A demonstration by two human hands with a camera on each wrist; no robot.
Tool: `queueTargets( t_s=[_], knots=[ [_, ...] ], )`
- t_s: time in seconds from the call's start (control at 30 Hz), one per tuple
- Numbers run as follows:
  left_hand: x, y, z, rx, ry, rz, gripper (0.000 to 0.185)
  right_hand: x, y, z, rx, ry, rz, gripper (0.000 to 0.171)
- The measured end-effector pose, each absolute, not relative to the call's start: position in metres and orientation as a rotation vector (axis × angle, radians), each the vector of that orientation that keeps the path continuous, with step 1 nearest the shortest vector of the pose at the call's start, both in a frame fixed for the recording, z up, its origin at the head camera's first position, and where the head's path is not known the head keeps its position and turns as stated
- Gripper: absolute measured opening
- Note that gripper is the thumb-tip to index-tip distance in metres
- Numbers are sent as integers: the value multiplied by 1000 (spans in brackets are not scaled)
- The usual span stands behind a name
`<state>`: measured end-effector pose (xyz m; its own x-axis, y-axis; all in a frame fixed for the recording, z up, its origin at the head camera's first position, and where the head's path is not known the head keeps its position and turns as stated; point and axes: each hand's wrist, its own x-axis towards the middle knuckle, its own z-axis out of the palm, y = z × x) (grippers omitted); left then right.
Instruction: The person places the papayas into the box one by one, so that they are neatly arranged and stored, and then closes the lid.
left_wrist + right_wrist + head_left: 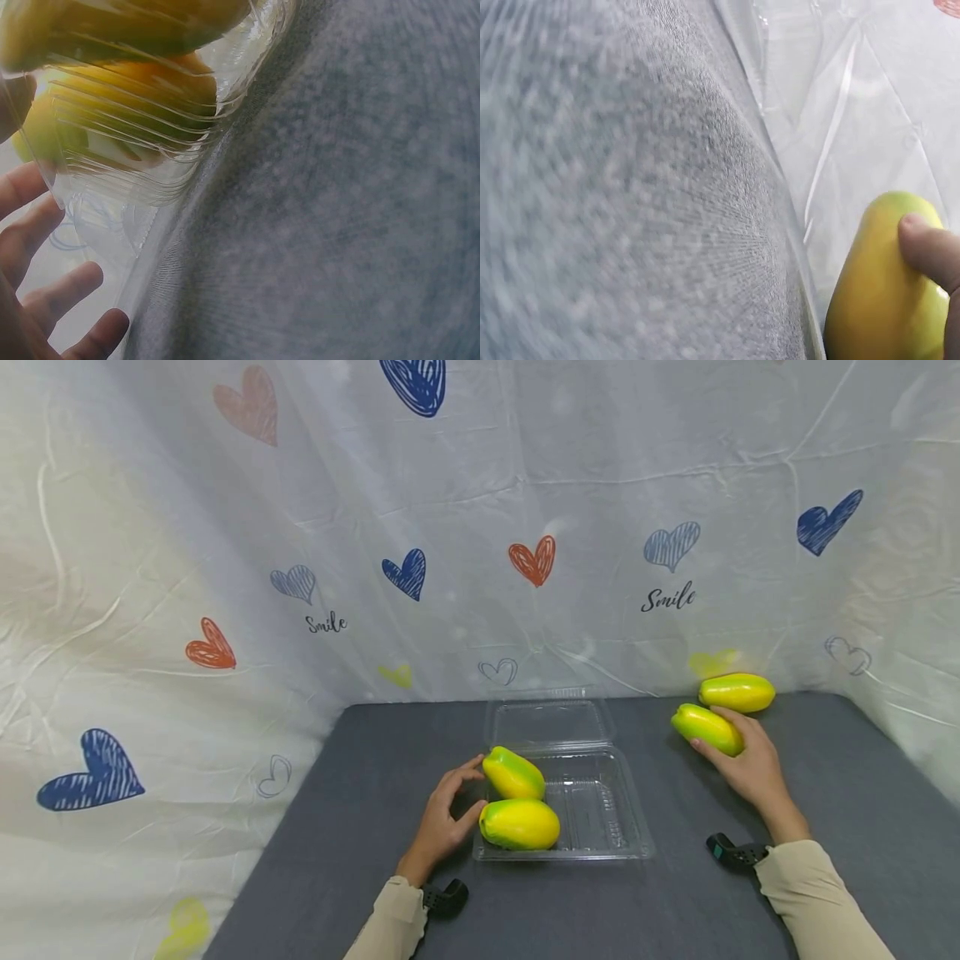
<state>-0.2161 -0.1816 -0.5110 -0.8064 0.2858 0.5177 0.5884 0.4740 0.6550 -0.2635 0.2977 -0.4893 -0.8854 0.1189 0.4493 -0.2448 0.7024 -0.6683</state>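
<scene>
Two yellow-green papayas lie in the left half of a clear plastic clamshell box (600, 802), a rear papaya (514, 774) and a front papaya (521, 825). My left hand (442, 818) is at the box's left side, fingers spread and loosely bent, fingertips right at the rim beside the fruit. The left wrist view shows the fingers (34, 232) against the ribbed clear wall. At the back right, my right hand (753, 764) grips another papaya (705, 728) between thumb and fingers. In the right wrist view, the thumb (930, 251) presses on its yellow skin.
One more papaya (738, 692) lies behind the right hand at the table's back edge. The box's lid (551, 722) is folded back toward the curtain (585, 627) with printed hearts. A dark grey cloth (390, 752) covers the table.
</scene>
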Motion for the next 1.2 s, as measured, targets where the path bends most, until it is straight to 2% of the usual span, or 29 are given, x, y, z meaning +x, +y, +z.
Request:
queueTargets(
  t_s=[1.2],
  knots=[
    [-214,-182,-507,-743,-2410,-1259,39,-260,278,-484,123,-2458,1182,66]
  ],
)
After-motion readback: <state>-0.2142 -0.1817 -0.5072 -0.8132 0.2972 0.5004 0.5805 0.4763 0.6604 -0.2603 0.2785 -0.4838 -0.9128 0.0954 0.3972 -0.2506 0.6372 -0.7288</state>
